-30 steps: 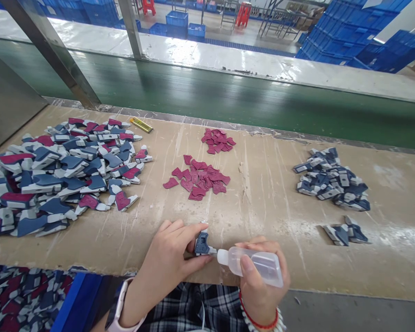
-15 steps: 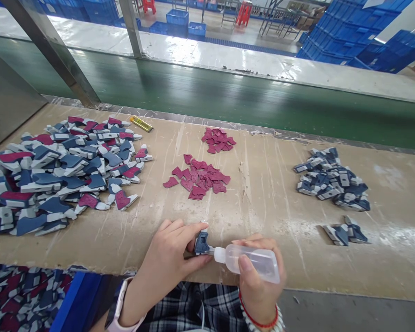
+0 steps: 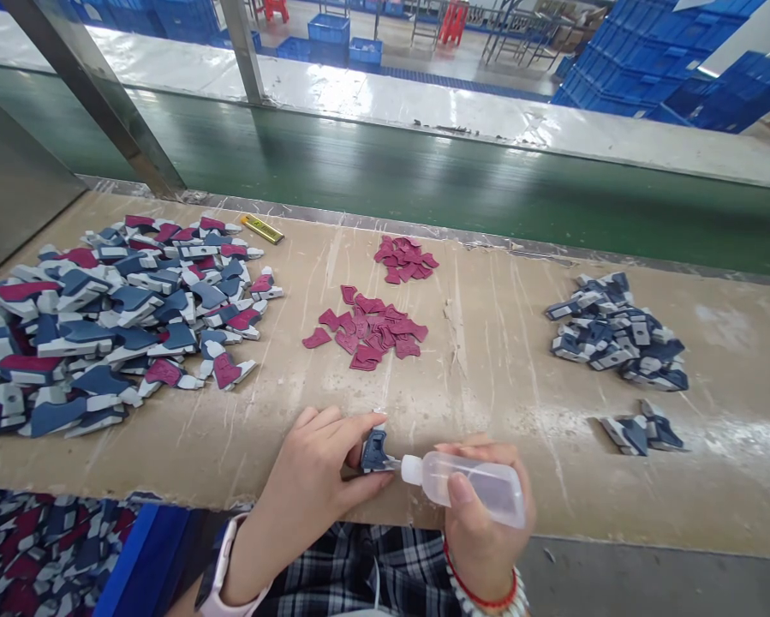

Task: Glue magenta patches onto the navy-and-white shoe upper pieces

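Note:
Near the table's front edge, my left hand (image 3: 325, 463) is closed on a small dark-blue and grey plastic part (image 3: 375, 450), with a recess in its upper face. My right hand (image 3: 487, 506) wraps round a translucent squeeze bottle (image 3: 471, 484) with a white cap and thin nozzle. The bottle lies nearly level, its nozzle tip at the lower right corner of the part; whether they touch I cannot tell. Beyond my hands lies a loose group of thin maroon pieces (image 3: 378, 330), with a smaller maroon group (image 3: 405, 260) behind it.
A broad heap of blue, grey and maroon parts (image 3: 121, 317) covers the table's left. Blue-grey parts (image 3: 622, 334) lie at right, with two more parts (image 3: 641, 431) nearer me. A yellow tube-like item (image 3: 262, 229) lies at the back, before a green conveyor belt (image 3: 385, 180). A blue bin (image 3: 146, 557) stands below left.
My right hand and the bottle have shifted slightly to the right, drawing the nozzle back a little along the part. My left hand and the part have stayed in place.

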Motion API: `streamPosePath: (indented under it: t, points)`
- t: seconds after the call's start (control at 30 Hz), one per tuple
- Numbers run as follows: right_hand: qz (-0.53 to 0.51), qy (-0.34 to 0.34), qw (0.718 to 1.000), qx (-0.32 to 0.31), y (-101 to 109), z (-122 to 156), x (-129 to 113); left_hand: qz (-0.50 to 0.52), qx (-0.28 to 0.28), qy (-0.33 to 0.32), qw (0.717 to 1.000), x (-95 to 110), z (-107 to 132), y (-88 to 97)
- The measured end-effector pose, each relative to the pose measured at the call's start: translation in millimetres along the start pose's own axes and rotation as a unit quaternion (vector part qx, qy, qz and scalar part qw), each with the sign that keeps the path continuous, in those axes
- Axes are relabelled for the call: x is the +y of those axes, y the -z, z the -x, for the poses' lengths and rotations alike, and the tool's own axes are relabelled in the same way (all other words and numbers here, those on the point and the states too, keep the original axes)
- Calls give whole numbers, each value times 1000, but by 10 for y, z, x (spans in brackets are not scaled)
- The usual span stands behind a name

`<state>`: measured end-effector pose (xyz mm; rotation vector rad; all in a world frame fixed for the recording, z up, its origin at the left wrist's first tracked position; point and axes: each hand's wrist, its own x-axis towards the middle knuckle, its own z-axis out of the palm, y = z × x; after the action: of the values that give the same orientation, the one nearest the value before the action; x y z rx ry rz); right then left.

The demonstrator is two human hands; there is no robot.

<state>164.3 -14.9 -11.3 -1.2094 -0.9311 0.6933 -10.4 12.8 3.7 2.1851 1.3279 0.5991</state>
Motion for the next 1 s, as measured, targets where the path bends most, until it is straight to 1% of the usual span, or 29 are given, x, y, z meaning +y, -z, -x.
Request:
streamPosePath:
  t: [0.1, 0.17, 0.5, 0.73, 0.9, 1.0]
  points:
    - [-6, 0, 999, 46, 33, -11, 22, -1, -7, 2, 1000, 1, 4, 2]
    - [-3, 3, 998, 56, 48, -25, 24, -2, -8, 2, 1000, 0, 7, -1]
    - [18, 10, 1000, 24, 46, -20, 24, -6, -4, 0, 1000, -1, -6, -3]
    - [21, 33, 999, 19, 62, -4, 28, -10, -1, -2, 1000, -2, -4, -3]
    - [23, 34, 999, 8, 57, 3, 12, -9, 0, -5, 1000, -1, -5, -6]
    - [18, 36, 999, 15, 45, 2, 9, -11, 0, -5, 1000, 2, -3, -8]
